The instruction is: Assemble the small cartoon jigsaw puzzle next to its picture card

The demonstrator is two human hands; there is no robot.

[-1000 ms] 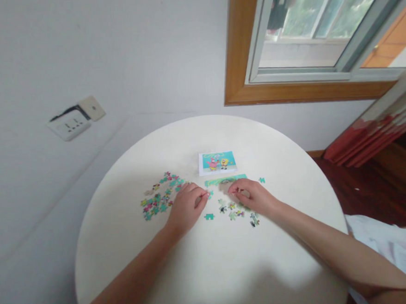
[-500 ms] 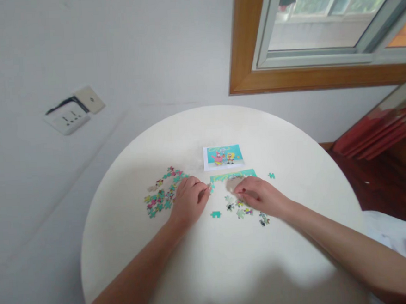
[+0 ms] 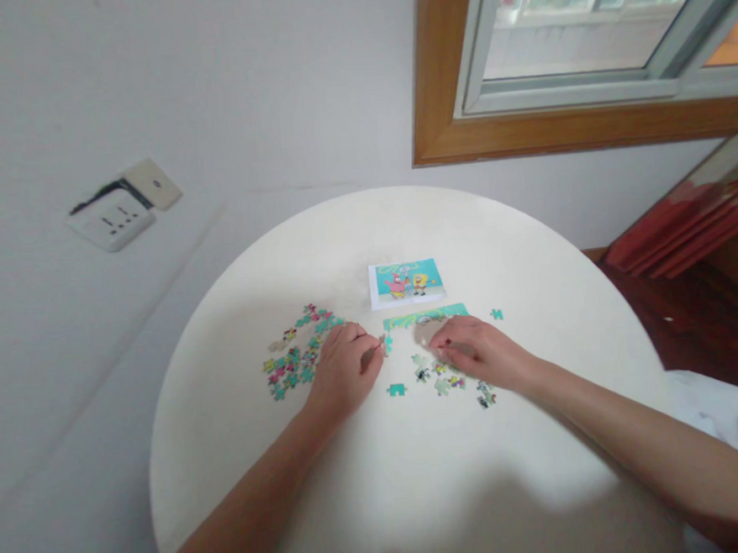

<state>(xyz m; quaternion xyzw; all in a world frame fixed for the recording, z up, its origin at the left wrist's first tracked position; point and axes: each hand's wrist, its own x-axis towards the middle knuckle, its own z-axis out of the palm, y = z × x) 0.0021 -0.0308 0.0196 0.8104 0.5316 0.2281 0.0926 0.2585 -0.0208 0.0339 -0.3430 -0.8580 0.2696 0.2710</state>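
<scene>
My left hand (image 3: 348, 364) rests low over the table with thumb and forefinger pinched on the edge of a small teal puzzle piece (image 3: 389, 342). Just beyond it lies a joined strip of teal puzzle pieces (image 3: 403, 321). My right hand (image 3: 483, 349) hovers below the strip's right end, its fingertips pressed together; what they hold, if anything, is too small to make out. Several pale and mixed-colour pieces (image 3: 441, 386) lie under and beside that hand. A single teal piece (image 3: 397, 390) sits between the hands, nearer me.
A heap of loose puzzle pieces (image 3: 292, 364) spreads left of my left hand. Behind the strip lies a picture card (image 3: 408, 282) with cartoon figures. One teal piece (image 3: 496, 314) is off to the right. The round white table (image 3: 365, 226) stands near a wall with a socket (image 3: 112, 219).
Both hands keep nearly the same pose beside the pieces. The whole view has shifted slightly; no piece has clearly changed place on the table.
</scene>
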